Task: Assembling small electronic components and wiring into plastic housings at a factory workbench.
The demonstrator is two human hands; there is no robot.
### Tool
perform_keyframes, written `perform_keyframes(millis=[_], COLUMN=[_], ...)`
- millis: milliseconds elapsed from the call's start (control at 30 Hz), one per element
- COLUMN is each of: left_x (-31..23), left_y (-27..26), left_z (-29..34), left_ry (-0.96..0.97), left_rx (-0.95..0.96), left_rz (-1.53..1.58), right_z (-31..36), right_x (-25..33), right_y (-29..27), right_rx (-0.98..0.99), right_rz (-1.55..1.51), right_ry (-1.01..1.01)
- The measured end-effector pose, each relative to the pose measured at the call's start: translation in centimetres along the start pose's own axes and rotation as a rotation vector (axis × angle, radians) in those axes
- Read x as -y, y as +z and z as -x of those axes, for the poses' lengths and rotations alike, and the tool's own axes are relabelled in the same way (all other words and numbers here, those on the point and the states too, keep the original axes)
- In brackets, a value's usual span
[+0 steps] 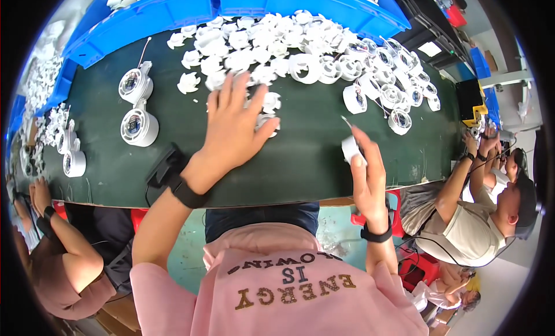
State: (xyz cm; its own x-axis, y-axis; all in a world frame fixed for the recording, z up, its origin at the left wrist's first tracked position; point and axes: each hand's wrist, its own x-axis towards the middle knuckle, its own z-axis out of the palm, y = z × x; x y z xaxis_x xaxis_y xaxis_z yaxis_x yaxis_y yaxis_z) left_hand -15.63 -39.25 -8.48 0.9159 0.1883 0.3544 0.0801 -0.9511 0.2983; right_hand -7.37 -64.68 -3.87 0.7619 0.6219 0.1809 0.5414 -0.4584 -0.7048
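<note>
My left hand (233,126) is spread with its fingers apart, reaching over the near edge of a heap of small white fan wheels (243,58). A few of these wheels (269,103) lie beside and partly under its fingers. Between the thumb and fingers of my right hand (370,177) is a white round fan housing (350,148), held above the green table near its front edge. A thin pale wire sticks up from that housing. Its inside is turned away from me.
Several white housings with motors and wires (399,121) lie heaped at the right. Two more housings (139,126) stand at the left on the green table (300,174). Blue bins (156,21) line the back. Other people (468,220) work at both sides.
</note>
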Motion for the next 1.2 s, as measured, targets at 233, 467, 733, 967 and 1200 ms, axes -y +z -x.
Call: perform_keyframes(millis=[233, 467, 733, 967, 1200], left_x=[-1.2, 0.5, 1.3, 2.6, -3.0], left_y=[-0.7, -1.9, -4.4, -4.3, -5.1], left_z=[1.1, 4.2, 5.1, 6.5, 5.6], left_ry=[0.13, 0.108, -0.033, -0.106, -0.143], left_rx=[-0.073, -0.013, -0.185, -0.122, -0.114], left_rz=[0.157, 0.19, 0.152, 0.119, 0.804], right_z=[-6.0, -5.2, -5.1, -5.3, -6.4], right_x=[0.6, -1.4, -1.1, -0.3, 1.1], right_y=[5.5, 6.4, 6.6, 7.0, 5.7], right_rx=[0.124, 0.154, 0.134, 0.074, 0.179], right_rz=[-0.023, 0.003, -0.011, 0.385, -0.071], right_ry=[-0.305, -0.278, -0.167, -0.345, -0.226])
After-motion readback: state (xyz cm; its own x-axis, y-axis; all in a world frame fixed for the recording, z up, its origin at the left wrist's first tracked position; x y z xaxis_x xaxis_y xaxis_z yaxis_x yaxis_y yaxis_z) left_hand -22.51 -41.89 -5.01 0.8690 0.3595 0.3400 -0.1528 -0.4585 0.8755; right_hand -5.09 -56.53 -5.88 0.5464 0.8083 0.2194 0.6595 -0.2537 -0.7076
